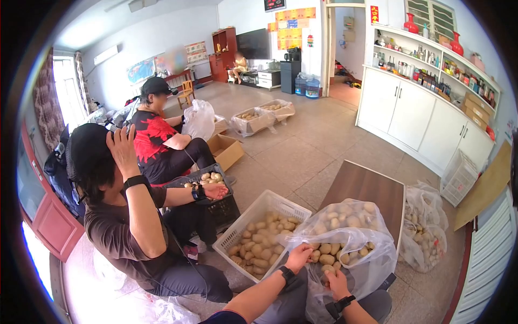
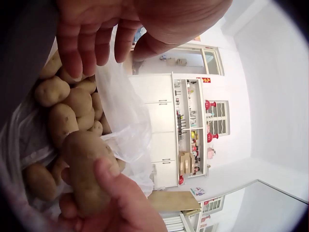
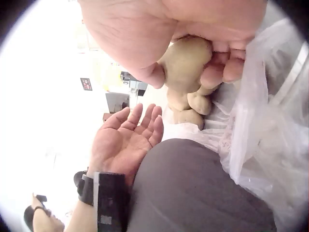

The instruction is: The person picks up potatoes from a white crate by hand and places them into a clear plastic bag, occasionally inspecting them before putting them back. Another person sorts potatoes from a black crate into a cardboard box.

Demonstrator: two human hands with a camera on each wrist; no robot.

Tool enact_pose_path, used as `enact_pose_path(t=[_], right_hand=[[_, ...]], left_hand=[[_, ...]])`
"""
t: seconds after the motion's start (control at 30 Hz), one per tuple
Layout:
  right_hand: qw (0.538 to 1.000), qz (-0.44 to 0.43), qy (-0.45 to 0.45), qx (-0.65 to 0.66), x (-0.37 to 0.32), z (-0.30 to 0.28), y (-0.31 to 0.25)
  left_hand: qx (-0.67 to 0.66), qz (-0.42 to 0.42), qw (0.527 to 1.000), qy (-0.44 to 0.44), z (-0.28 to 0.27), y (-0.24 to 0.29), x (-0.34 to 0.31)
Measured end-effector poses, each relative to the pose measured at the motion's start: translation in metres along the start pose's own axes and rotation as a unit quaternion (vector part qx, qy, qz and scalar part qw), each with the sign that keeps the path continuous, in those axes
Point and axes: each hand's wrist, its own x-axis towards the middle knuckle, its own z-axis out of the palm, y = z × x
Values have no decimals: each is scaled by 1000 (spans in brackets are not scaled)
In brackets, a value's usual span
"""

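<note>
Potato [image 3: 186,63], tan, oblong and dusty-skinned, is gripped by the right hand [image 3: 159,29] at the mouth of the crinkled clear plastic bag [image 1: 350,243]. The left hand [image 3: 128,140] lies open, palm up. We judge the sorting about midway: the bag is heaped, the white lattice plastic crate [image 1: 234,224] part-filled.

Readable text: none.
- Red strip [image 1: 374,13] beside the doorway: you see yellow marks, too small to read.
- Orange and yellow posters [image 1: 292,24] on the far wall: print blurred.
- Dark panel [image 1: 274,4] above the posters: marks unreadable.
- Bottles and boxes on the shelves [image 1: 431,75]: labels too small for you to make out.
- Map [image 1: 141,70] on the left wall: lettering illegible.
</note>
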Motion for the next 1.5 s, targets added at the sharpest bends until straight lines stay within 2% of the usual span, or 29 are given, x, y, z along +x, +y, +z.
enact_pose_path(t=[0.1,0.27,0.5,0.67,0.77,0.83,0.97,1.07,1.13,1.27,1.33,1.4,1.47,1.5], right_hand=[[1000,-2,2,0,-6,0,-1],[1000,11,7,23,-15,2,-8],[1000,10,-15,25,-25,-15,17],[1000,4,-18,16,-35,-16,4],[999,15,-8,27,-34,-10,-5],[999,10,-15,39,-29,-2,-10],[996,-2,-59,71,-19,12,-20],[993,5,-83,78,-11,19,-23],[992,6,-96,81,-10,23,-29],[992,38,-101,62,-6,27,-40],[993,37,-93,70,-4,28,-42],[993,34,-87,77,3,27,-37],[1000,-21,-12,-16,24,19,-15],[1000,-25,-11,-13,32,13,-4]], left_hand=[[-67,6,997,-25,-5,1,-5],[-90,20,995,-26,-6,3,-9],[-41,30,999,-11,2,-6,-8],[-12,64,998,-15,4,-1,-11],[-28,50,998,-26,3,-2,-9],[50,47,996,-53,1,-4,-10],[49,53,994,-81,6,-10,-16],[64,93,987,-116,6,-17,-14],[29,119,982,-143,6,-18,-13],[40,87,978,-184,7,1,-22],[-16,15,988,-153,13,23,-39],[6,10,989,-147,4,16,-34],[31,8,989,-142,1,13,-32],[-12,5,994,-105,2,16,-34]])
